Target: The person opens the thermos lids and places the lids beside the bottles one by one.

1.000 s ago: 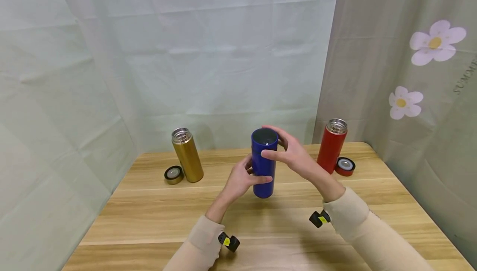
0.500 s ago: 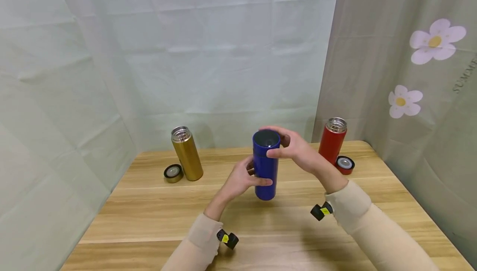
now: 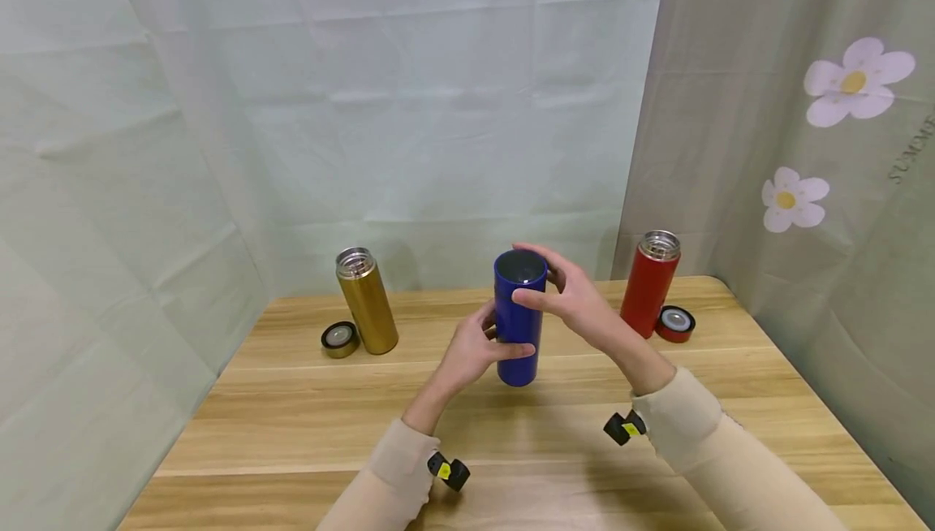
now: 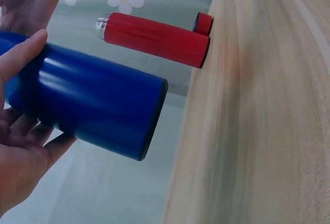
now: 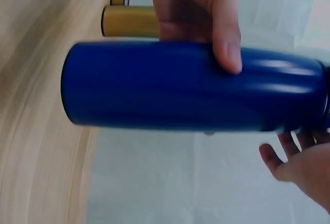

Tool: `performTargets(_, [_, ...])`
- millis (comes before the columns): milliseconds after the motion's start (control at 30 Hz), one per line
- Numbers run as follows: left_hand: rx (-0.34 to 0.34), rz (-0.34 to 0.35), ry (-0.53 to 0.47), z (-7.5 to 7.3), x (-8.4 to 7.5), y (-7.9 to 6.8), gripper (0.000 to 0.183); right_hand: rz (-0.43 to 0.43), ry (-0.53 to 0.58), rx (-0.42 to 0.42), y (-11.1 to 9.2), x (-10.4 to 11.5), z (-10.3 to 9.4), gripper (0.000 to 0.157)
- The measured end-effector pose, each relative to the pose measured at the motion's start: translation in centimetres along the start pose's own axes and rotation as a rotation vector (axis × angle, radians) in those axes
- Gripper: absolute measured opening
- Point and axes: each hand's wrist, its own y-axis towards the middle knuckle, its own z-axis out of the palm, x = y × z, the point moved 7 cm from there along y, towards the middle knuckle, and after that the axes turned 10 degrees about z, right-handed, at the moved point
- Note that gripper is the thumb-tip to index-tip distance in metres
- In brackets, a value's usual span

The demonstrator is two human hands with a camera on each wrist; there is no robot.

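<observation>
A blue thermos flask [image 3: 517,324] is held upright above the table, its dark-topped lid [image 3: 521,265] in place. My left hand [image 3: 467,351] grips the lower body, with the thumb across the near side and the other fingers behind. Up at the lid, my right hand [image 3: 577,304] holds with the thumb in front and the fingers curled round the far side. In the left wrist view the base of the thermos flask [image 4: 113,105] hangs over the tabletop. The right wrist view shows the full blue body [image 5: 139,87] and a dark ring near the lid.
An uncapped gold flask [image 3: 368,312] stands at the back left, its lid [image 3: 340,339] lying beside it. At the back right is an uncapped red flask [image 3: 648,291] with its lid [image 3: 675,325] beside it. Pale cloth hangs behind the wooden table [image 3: 292,425].
My right hand turns at the lid and comes back to nearly its earlier angle. The blue thermos flask dips slightly nearer, then rises again. Both hands keep their hold.
</observation>
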Motion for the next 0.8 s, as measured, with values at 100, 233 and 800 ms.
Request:
performTargets(100, [-0.007, 0.01, 0.011, -0.02, 0.07, 0.04, 0.077, 0.0, -0.013, -0.052, -0.08, 0.08, 0.19, 0.07])
performTargets(233, [0.004, 0.01, 0.006, 0.06, 0.16, 0.06, 0.076, 0.006, 0.009, -0.043, -0.17, 0.29, 0.13, 0.069])
performTargets(800, [0.043, -0.007, -0.024, 0.02, 0.1, 0.02, 0.077, 0.01, 0.042, 0.109, 0.18, 0.05, -0.37, 0.082])
